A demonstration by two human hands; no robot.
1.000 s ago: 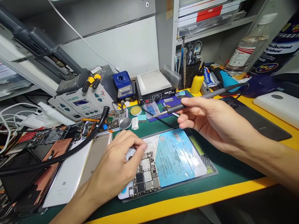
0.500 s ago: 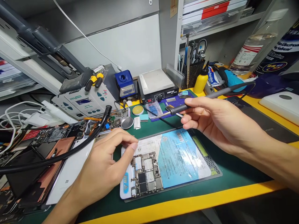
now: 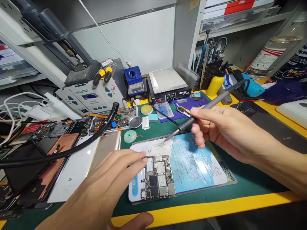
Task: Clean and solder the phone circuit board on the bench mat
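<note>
The right hand [image 3: 220, 126] holds a grey, pen-shaped soldering iron [image 3: 187, 124]. A flat, black-and-silver circuit board [image 3: 161, 177] lies by the left hand [image 3: 107, 183], fingers wide.

The left hand [image 3: 103, 188] hides the upper left part of the card [image 3: 187, 179], and whether its fingertips touch the circuit board [image 3: 159, 177] is unclear. The right hand [image 3: 220, 124] partly covers the soldering iron [image 3: 185, 124] and hides the rear of the brush [image 3: 183, 110]. The card's fine print is too blurred to read. The picture's right edge cuts off the dark can [image 3: 291, 72] and white case [image 3: 292, 110]
</note>
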